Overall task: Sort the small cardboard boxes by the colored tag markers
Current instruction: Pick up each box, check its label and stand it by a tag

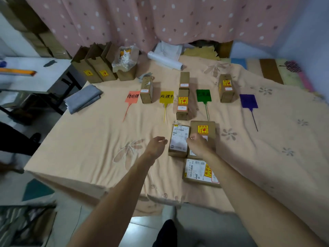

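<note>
You have four small brown cardboard boxes placed by the tags: one by the salmon-pink tag (132, 97), two by the yellow tag (166, 97), one (225, 90) between green tag (203, 95) and purple tag (248, 101). Three unsorted boxes lie near you on the peach bedspread (92, 139); your right hand (199, 145) rests curled on the label-topped box (179, 140), its grip unclear, while your left hand (156, 145) hovers open, holding nothing.

A bed (92, 154) with peach floral cover was observed; cardboard boxes (178, 139), four coloured tags (166, 97), grey cloth (83, 100) and a white roll (164, 60) lay on it.
</note>
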`<state>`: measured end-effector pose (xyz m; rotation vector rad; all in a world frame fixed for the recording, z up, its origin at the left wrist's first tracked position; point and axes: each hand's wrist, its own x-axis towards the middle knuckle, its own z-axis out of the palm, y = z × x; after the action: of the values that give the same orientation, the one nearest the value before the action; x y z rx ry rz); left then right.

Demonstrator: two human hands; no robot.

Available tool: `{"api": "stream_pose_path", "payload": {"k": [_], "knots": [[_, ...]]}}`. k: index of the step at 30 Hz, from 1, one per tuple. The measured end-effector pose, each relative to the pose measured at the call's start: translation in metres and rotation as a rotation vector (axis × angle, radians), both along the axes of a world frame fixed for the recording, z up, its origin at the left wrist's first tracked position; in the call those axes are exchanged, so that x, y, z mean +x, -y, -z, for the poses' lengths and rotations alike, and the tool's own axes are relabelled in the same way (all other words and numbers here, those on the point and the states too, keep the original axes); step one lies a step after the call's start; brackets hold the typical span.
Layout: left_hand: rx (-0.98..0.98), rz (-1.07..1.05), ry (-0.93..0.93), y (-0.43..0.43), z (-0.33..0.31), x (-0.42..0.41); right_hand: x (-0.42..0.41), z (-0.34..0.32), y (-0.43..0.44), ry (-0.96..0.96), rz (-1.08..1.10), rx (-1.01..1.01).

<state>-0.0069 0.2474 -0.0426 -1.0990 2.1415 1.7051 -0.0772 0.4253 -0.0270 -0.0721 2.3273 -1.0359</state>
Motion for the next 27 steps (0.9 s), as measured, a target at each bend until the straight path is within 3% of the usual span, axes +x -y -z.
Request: {"api": "stream_pose_path", "payload": {"k": [11, 22, 27], "knots": [[0.036, 0.034, -0.002, -0.002, 0.005, 0.053, 0.041, -0.003, 0.006, 0.012, 0.119, -0.054], [0.045, 0.272, 0.024, -0.005, 0.017, 0.021, 0.041, 0.011, 0.030, 0.110, 0.275, -0.134], [0.076, 0.226, -0.003, -0.003, 0.019, 0.020, 0.042, 0.011, 0.037, 0.110, 0.378, -0.163]]}}
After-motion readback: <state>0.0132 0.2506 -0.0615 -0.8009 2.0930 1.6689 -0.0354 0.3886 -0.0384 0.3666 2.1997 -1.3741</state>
